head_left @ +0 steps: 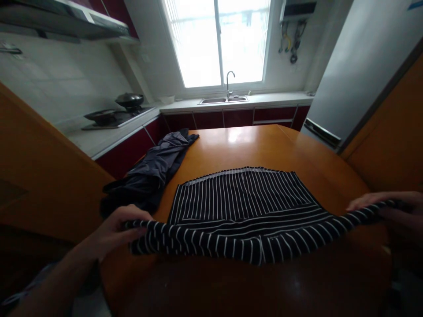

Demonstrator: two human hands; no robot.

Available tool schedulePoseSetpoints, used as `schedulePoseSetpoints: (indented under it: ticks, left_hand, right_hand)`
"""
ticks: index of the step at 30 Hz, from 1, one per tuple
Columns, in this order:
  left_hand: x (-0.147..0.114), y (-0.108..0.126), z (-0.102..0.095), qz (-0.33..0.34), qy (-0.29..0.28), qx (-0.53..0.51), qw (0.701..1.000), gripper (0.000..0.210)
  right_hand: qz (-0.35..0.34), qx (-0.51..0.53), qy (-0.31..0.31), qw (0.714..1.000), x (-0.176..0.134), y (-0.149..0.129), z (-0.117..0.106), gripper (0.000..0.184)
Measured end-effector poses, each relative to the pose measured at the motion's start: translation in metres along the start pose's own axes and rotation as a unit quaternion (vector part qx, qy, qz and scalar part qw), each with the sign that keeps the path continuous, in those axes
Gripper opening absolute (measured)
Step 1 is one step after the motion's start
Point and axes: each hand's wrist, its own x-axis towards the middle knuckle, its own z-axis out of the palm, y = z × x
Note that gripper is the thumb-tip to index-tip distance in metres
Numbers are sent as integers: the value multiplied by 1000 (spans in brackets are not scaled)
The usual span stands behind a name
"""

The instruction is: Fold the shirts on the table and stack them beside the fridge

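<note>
A black garment with white stripes (244, 198) lies spread on the orange-brown wooden table (251, 143). Its near edge is lifted and sags in the middle between my two hands. My left hand (124, 229) pinches the near left corner, thumb below and fingers above. At the far right, my right hand (393, 207) grips the other end of that edge; part of this hand is in shadow. The far part of the garment rests flat, with a pale strip of lining along its top edge. Which kind of garment it is I cannot tell.
Dark folded clothes (155, 167) lie along the table's left edge. Beyond are a gas stove (124, 118) with a lidded pan (129, 99), a sink with a tap (228, 83) under the window, and a silver fridge (370, 66) at the right.
</note>
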Motion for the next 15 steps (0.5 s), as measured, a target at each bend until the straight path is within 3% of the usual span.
schedulePoseSetpoints:
  ticks: [3, 7, 11, 15]
  left_hand:
    - [30, 8, -5, -63, 66, -80, 993, 28]
    - [81, 4, -1, -133, 101, -157, 973, 35]
    - [131, -24, 14, -166, 116, -90, 975, 47]
    - [165, -50, 31, -176, 117, -24, 977, 46]
  right_hand:
    - [26, 79, -5, 997, 29, -17, 15, 34]
    - [72, 130, 17, 989, 90, -20, 47, 28]
    - [109, 112, -26, 987, 147, -2, 92, 19]
    - [180, 64, -47, 980, 178, 31, 129, 7]
